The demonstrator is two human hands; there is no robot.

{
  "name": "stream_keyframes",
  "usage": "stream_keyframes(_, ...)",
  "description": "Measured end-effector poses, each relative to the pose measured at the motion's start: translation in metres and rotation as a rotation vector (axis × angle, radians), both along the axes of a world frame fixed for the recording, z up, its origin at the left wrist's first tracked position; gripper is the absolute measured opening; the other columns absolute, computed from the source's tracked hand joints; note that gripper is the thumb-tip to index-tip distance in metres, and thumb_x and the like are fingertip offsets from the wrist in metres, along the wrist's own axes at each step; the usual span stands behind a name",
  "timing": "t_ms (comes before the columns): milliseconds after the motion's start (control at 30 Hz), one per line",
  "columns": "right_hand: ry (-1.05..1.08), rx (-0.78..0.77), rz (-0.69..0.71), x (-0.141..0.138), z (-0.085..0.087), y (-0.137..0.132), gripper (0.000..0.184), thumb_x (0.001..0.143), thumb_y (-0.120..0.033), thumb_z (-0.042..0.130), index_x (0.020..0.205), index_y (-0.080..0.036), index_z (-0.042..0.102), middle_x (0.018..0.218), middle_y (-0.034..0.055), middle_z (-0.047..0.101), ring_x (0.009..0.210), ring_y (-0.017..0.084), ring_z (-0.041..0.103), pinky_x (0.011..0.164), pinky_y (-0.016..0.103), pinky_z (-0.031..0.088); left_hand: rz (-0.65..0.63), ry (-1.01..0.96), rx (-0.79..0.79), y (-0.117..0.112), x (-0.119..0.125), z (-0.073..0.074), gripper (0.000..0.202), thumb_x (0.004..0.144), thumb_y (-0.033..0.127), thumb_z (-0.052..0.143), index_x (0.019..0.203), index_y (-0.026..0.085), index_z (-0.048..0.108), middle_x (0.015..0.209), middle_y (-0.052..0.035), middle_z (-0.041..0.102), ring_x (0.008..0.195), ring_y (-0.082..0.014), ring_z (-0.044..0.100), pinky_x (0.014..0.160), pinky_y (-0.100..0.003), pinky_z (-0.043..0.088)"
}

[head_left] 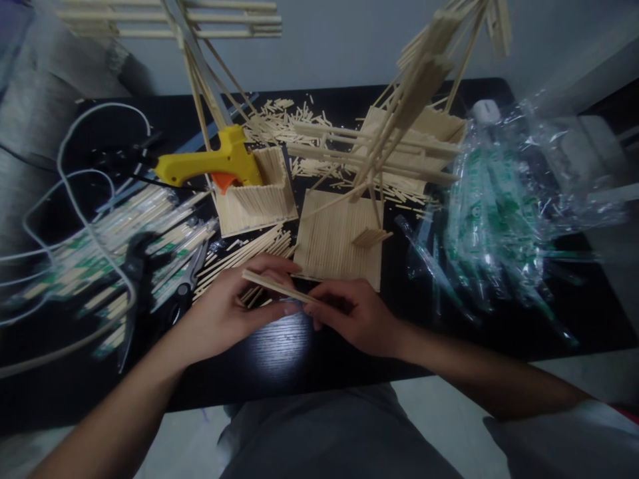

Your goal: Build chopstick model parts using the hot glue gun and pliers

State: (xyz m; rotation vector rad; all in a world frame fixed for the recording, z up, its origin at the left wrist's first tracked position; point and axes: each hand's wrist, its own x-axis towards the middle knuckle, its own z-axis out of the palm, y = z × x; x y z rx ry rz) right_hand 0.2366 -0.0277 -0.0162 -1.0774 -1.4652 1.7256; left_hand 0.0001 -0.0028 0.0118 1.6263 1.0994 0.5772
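Note:
A pair of thin wooden chopsticks (272, 286) lies across my two hands, just above the black table (279, 359). My left hand (234, 309) pinches the left part of the sticks between thumb and fingers. My right hand (352, 316) grips their right end with curled fingers. Right behind my hands lies a flat square panel of glued sticks (339, 243) with a small stick piece standing on it. A loose bundle of sticks (244, 256) lies to the left of the panel.
A yellow glue gun (210, 163) rests on a stick-built box (257, 196). Tall stick frames (409, 100) rise at the back. Wrapped chopsticks (124, 233), scissors (187, 283) and white cables (74, 173) fill the left; crumpled plastic wrappers (504, 206) cover the right.

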Motion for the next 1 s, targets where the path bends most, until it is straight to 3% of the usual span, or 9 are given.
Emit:
stream_keyframes(167, 0.012, -0.014, 0.009, 0.001, -0.002, -0.002, 0.022, 0.098, -0.038, 0.071, 0.089, -0.018, 0.075, 0.069, -0.0018, 0.069, 0.061, 0.01, 0.061, 0.059, 0.022, 0.045, -0.171, 0.052, 0.049, 0.001, 0.002, -0.001, 0.028, 0.096, 0.032, 0.072, 0.123, 0.026, 0.075, 0.127, -0.0075, 0.076, 0.112, -0.0214, 0.074, 0.099, -0.032, 0.06)
stream_keyframes(300, 0.018, -0.03, -0.006, 0.002, -0.001, 0.0, 0.026, 0.098, -0.042, 0.071, 0.089, -0.018, 0.075, 0.068, -0.0016, 0.068, 0.061, 0.011, 0.06, 0.059, 0.023, 0.045, -0.2, 0.055, 0.085, 0.003, 0.0, 0.001, 0.021, 0.098, 0.03, 0.069, 0.118, 0.028, 0.078, 0.113, -0.0039, 0.081, 0.103, -0.019, 0.076, 0.093, -0.028, 0.059)
stream_keyframes(433, 0.084, -0.096, -0.05, 0.001, 0.001, 0.002, 0.033, 0.099, -0.049, 0.069, 0.088, -0.017, 0.072, 0.066, -0.0023, 0.065, 0.055, 0.009, 0.054, 0.053, 0.022, 0.04, -0.132, 0.09, 0.1, 0.004, -0.003, 0.005, 0.012, 0.098, 0.03, 0.069, 0.098, 0.025, 0.08, 0.091, -0.0014, 0.081, 0.082, -0.0149, 0.075, 0.077, -0.022, 0.057)
stream_keyframes(567, 0.181, -0.203, -0.077, 0.0, 0.0, 0.003, 0.037, 0.103, -0.051, 0.061, 0.093, -0.016, 0.068, 0.065, -0.0035, 0.062, 0.046, 0.006, 0.043, 0.044, 0.021, 0.031, -0.094, 0.117, 0.106, 0.003, -0.002, 0.009, 0.015, 0.099, 0.032, 0.067, 0.092, 0.023, 0.076, 0.084, -0.0001, 0.076, 0.074, -0.0129, 0.069, 0.069, -0.02, 0.052)
stream_keyframes(867, 0.236, -0.257, -0.115, 0.001, -0.003, 0.005, 0.038, 0.105, -0.051, 0.056, 0.096, -0.016, 0.067, 0.064, -0.0036, 0.063, 0.043, 0.005, 0.043, 0.041, 0.02, 0.03, 0.01, 0.133, 0.111, 0.004, -0.003, 0.01, 0.027, 0.102, 0.036, 0.057, 0.082, 0.02, 0.066, 0.071, 0.0004, 0.066, 0.064, -0.0131, 0.058, 0.059, -0.022, 0.045)
stream_keyframes(1000, 0.224, -0.252, -0.116, 0.0, -0.003, 0.005, 0.039, 0.105, -0.051, 0.056, 0.106, -0.015, 0.071, 0.065, -0.0034, 0.062, 0.045, 0.006, 0.044, 0.041, 0.021, 0.029, 0.146, 0.102, 0.151, 0.005, -0.006, 0.013, 0.039, 0.105, 0.038, 0.052, 0.072, 0.02, 0.062, 0.065, 0.0006, 0.061, 0.061, -0.0127, 0.055, 0.06, -0.024, 0.044)
